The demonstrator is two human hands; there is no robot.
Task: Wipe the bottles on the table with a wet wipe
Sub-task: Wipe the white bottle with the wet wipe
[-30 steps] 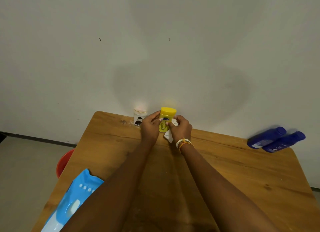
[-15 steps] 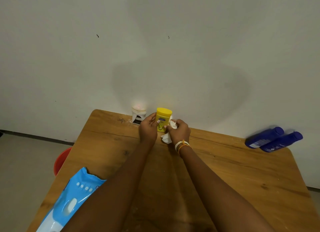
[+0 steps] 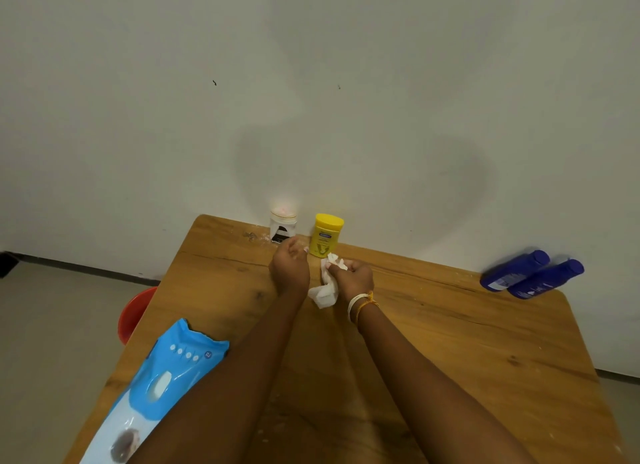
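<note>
A yellow bottle [image 3: 325,235] stands upright at the far edge of the wooden table [image 3: 450,342], against the wall. A small white jar [image 3: 283,225] stands just left of it. My left hand [image 3: 289,269] hovers in front of the two, fingers loosely curled, holding nothing and touching neither. My right hand [image 3: 351,276] is just right of it, closed on a crumpled white wet wipe [image 3: 326,287] that hangs toward the table. Two dark blue bottles [image 3: 531,274] lie side by side at the far right corner.
A blue and white wet wipe pack [image 3: 152,391] lies on the near left of the table, partly over the edge. A red tub [image 3: 133,313] sits on the floor beside the table's left edge. The wall runs directly behind the table.
Both hands have let go of the yellow bottle and drawn back toward me. The bottle now stands alone by the wall; the wipe stays in my right hand.
</note>
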